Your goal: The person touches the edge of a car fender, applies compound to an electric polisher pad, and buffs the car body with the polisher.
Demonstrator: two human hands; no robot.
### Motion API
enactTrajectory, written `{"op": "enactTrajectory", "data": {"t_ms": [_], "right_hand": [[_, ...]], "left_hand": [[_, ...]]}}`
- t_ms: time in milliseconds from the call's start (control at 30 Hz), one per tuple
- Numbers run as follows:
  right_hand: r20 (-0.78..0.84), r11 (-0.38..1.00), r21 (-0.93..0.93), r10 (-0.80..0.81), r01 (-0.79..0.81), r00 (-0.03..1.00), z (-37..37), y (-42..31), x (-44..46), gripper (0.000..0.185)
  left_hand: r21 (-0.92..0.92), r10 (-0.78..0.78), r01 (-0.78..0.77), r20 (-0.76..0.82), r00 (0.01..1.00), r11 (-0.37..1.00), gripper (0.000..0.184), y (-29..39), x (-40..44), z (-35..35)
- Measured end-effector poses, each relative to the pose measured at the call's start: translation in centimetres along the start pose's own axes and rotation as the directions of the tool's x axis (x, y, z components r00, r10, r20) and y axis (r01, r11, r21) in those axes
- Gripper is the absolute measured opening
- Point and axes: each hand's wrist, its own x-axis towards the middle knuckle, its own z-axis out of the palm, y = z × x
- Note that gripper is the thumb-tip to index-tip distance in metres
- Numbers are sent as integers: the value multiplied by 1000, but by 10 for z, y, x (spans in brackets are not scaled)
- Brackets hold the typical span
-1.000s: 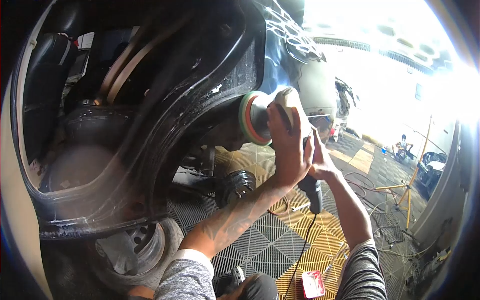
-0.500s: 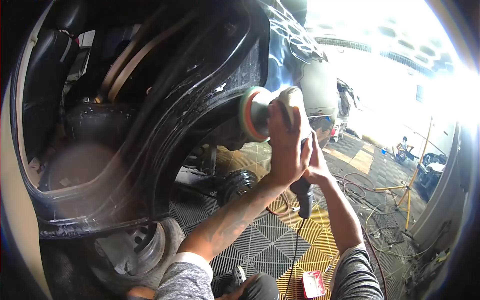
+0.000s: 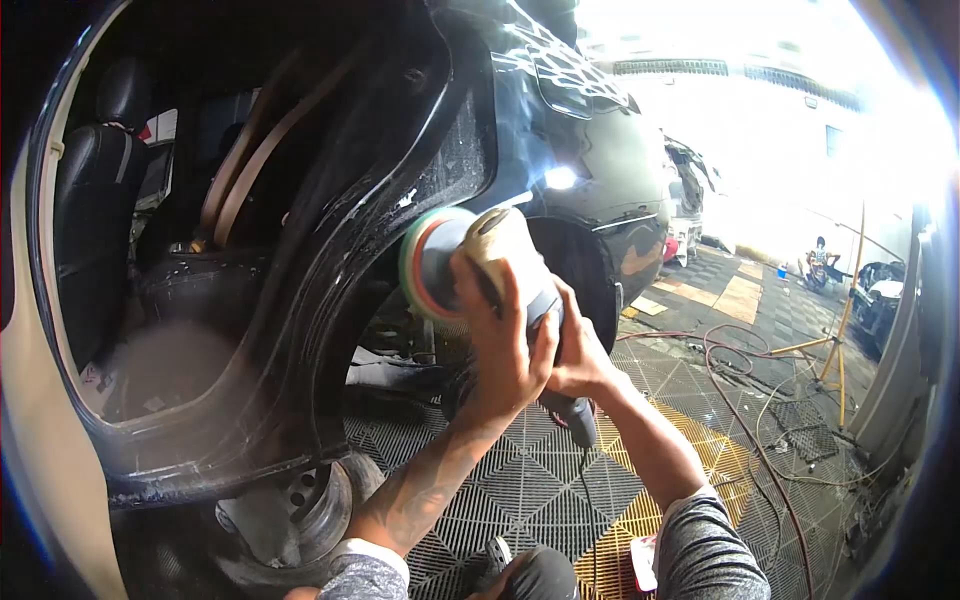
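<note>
A corded power polisher [image 3: 500, 250] with a round green and orange pad [image 3: 422, 262] is held in both hands. My left hand [image 3: 503, 340] wraps round its head and body, fingers pointing up. My right hand [image 3: 583, 350] grips the body just behind, close beside the left. The pad's face is turned toward the black car body [image 3: 340, 260], at the edge of the rear wheel arch. Whether it touches the panel cannot be made out. The tool's cord [image 3: 584, 500] hangs down from the handle.
A loose wheel [image 3: 325, 510] lies below the door sill. Hoses [image 3: 735, 400] run over the tiled floor at the right, near a yellow stand [image 3: 842, 340]. A red and white container [image 3: 643, 562] is by my right sleeve. Another person [image 3: 820, 262] sits far back.
Both hands and the polisher have moved left along the wheel arch. The view has shifted, so more of the rear bumper and the dark wheel-arch opening shows.
</note>
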Motion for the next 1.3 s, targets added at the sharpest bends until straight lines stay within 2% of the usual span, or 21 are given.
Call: {"op": "enactTrajectory", "data": {"t_ms": [100,133,200,233,267,333,367,467,500,533,600,633,667,733,800,867,967,1033,1200,1267,1300], "right_hand": [[-31,991,-9,133,-134,991,-27,9,4,106],[-38,996,21,89,-88,995,-35,32,3,104],[-59,987,-59,147,-150,987,-52,35,11,102],[-79,992,-82,87,-93,993,-57,43,17,100],[-43,988,-30,147,-149,988,-67,43,20,102],[-50,997,-18,71,-72,996,-78,56,34,105],[-64,993,-22,116,-117,991,-82,52,42,107],[-46,992,-59,107,-110,993,-93,40,68,102],[-42,972,-145,179,-183,983,-100,27,72,99],[-40,986,-129,104,-109,994,-102,30,80,95],[-15,994,-64,89,-90,996,-111,42,94,91],[-33,985,-72,153,-155,988,-112,25,98,93],[-33,985,-72,153,-155,988,-114,27,103,93],[48,987,-31,159,-158,986,-121,31,114,117],[9,986,2,165,-165,986,-122,32,120,117],[0,969,-125,215,-213,977,-120,16,128,114],[27,961,-122,252,-247,967,-118,3,117,113],[53,949,-138,293,-283,955,-118,7,104,118],[167,975,-59,221,-214,961,-117,28,79,134],[46,986,-80,150,-146,988,-114,16,80,97],[40,988,-69,144,-141,989,-115,15,83,97]], "left_hand": [[-72,-19,19,1,1000,997,78,-1,17,36],[-123,-33,33,6,999,992,78,-2,22,48],[-96,-12,11,-12,1000,995,79,-1,37,66],[-77,-7,5,-23,1000,997,81,-2,43,75],[-80,7,-10,-40,999,997,81,-1,50,81],[-87,15,-22,-75,997,996,83,-6,63,94],[-88,14,-21,-77,997,996,83,-8,71,99],[-62,12,-18,-96,995,998,86,-14,94,107],[-49,14,-19,-110,994,999,87,-16,102,107],[-37,16,-21,-123,992,999,88,-17,111,108],[-25,18,-21,-127,992,999,90,-21,125,112],[-19,28,-31,-144,989,999,90,-24,131,115],[-13,38,-41,-161,986,999,90,-27,137,117],[-18,28,-31,-156,987,999,91,-32,148,122],[-2,26,-26,-158,987,1000,90,-36,157,124],[-12,36,-38,-171,985,999,91,-37,161,121],[-12,23,-25,-143,990,1000,91,-33,156,117],[-14,33,-35,-136,990,999,91,-24,139,112],[1,-55,56,-144,988,998,88,1,110,101],[-5,-80,80,-135,988,997,88,-1,109,105],[-13,-52,51,-154,987,999,88,-4,114,108]]}}
